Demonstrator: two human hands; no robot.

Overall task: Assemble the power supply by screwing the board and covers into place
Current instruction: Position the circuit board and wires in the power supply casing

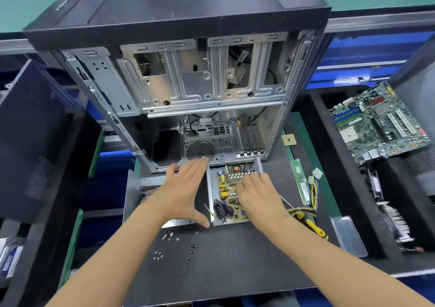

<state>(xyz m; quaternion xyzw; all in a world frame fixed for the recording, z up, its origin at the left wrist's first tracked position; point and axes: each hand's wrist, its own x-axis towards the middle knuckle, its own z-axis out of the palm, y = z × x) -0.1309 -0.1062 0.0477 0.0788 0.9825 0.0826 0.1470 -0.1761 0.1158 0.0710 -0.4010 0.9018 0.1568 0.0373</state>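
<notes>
The power supply board (229,197), yellow-green with heat sinks and a black mains socket, lies in its grey metal tray (213,193) on the black mat. My right hand (257,195) lies on top of the board, fingers bent down onto the heat sinks. My left hand (186,189) hovers flat beside the tray's left wall, fingers straight and thumb spread toward the tray's near corner. A grey metal cover (134,189) lies to the left, partly under my left arm. Several loose screws (169,238) dot the mat near me. A yellow-handled screwdriver (313,226) lies on the right, by the yellow and black cable bundle (303,211).
An open computer case (200,90) stands right behind the tray. A memory stick (300,180) and a CPU chip (288,139) lie on the mat's right edge. A motherboard (379,123) rests in a bin at the right. Dark bins flank both sides.
</notes>
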